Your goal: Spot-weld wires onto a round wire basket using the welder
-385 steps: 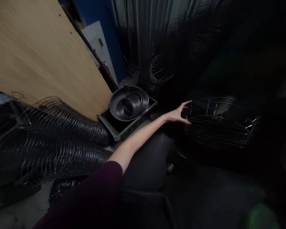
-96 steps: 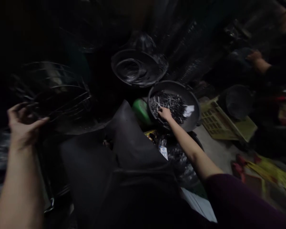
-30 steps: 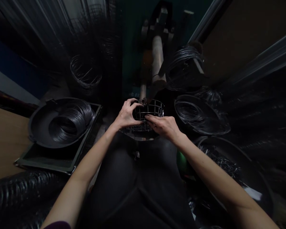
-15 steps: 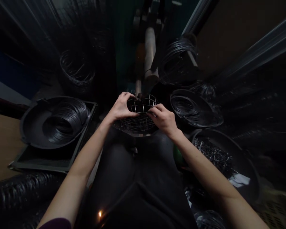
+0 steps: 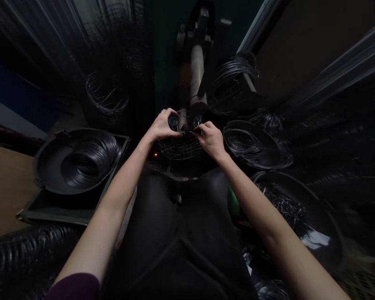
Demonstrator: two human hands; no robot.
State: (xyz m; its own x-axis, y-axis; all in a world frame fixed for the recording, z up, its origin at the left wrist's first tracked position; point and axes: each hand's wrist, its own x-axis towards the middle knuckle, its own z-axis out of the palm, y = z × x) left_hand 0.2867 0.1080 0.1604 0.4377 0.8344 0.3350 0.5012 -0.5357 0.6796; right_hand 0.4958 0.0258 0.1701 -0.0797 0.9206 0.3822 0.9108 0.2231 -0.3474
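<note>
A round wire basket (image 5: 181, 151) of thin metal rods is held out in front of me, just below the arms of a machine (image 5: 197, 73). My left hand (image 5: 165, 125) grips its left side, thumb along the near rods and fingers curled over the top. On the right side, my right hand (image 5: 211, 137) pinches near the rim with thumb and forefinger; any small piece between those fingertips is too dark to make out. The basket's upper part sits at the end of the machine's lower arm, and whether they touch I cannot tell.
To the left, a dark pan (image 5: 50, 166) holds a wire coil (image 5: 92, 160). A second pan (image 5: 281, 156) with wire rings lies on the right, above a pan (image 5: 328, 216) of short metal pieces. More coiled wire (image 5: 108, 98) stands behind on the left.
Both hands have moved up and away from me with the wire basket, closer to the machine's arms. A small orange spark glows left of the basket; the earlier bright spark near my lap is gone.
</note>
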